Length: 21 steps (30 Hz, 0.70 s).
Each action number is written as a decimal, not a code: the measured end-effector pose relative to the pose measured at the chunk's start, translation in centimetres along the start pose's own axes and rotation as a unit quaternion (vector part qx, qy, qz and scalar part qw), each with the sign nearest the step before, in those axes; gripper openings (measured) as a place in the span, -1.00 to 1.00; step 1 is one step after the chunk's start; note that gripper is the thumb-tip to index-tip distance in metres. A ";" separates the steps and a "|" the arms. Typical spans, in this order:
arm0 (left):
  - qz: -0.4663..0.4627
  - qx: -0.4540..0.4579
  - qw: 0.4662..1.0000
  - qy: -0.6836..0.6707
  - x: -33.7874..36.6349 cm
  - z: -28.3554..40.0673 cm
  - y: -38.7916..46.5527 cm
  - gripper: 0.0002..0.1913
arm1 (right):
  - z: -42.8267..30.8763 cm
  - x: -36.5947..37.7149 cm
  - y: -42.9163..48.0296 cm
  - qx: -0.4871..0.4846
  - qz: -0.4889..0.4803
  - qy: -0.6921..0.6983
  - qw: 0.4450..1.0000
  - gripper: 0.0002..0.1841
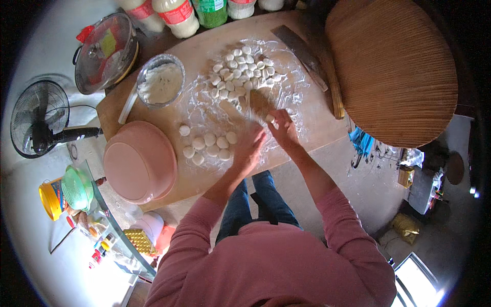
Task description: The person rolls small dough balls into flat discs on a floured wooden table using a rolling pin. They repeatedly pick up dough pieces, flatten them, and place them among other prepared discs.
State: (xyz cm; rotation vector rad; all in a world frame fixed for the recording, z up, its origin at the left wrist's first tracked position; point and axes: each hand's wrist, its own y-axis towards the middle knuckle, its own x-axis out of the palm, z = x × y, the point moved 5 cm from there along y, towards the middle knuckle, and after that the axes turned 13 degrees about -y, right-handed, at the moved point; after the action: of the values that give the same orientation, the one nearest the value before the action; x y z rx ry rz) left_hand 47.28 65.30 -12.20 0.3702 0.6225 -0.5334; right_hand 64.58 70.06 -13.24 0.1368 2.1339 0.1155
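Note:
Both hands work over a floured wooden board [318, 132]. My right hand [284, 128] pinches a small piece of dough [270, 118] between thumb and fingers. Beside it, my left hand [249, 147] is blurred, its fingers pointing away from me; whether it grips anything is unclear. A pale blurred shape lies just beyond its fingertips. Further back sits a cluster of small cut dough pieces [238, 71], dusted with flour. Several flattened round dough pieces [210, 139] lie left of my left hand.
An upturned pink basin [128, 165], a metal bowl of flour [163, 82] and a white stick [128, 105] occupy the left side. At right are a dark wide-bladed knife [295, 46], a wooden stick [333, 80] and a round ribbed tray [395, 73]. Filled bottles [178, 17] line the back.

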 end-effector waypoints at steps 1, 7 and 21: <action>-0.007 -0.016 1.000 0.019 -0.6 -0.6 -1.1 -0.45 | -1.4 -0.4 -1.3 -0.027 -0.010 -0.018 0.999 -0.64; 0.023 -0.031 0.999 0.002 -3.2 -0.9 -5.1 -0.48 | -2.0 -0.5 -3.6 -0.017 -0.015 -0.058 0.998 -0.59; 0.116 -0.039 0.992 -0.010 -7.5 -0.4 -4.5 -0.47 | -1.4 -1.2 -2.8 0.062 -0.046 0.092 0.993 -0.61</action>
State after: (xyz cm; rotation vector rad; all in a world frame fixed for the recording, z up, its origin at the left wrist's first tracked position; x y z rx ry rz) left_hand 39.33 64.57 -8.52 0.3575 0.5699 -0.2899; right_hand 63.88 67.04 -11.86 0.1035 2.3283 -0.0618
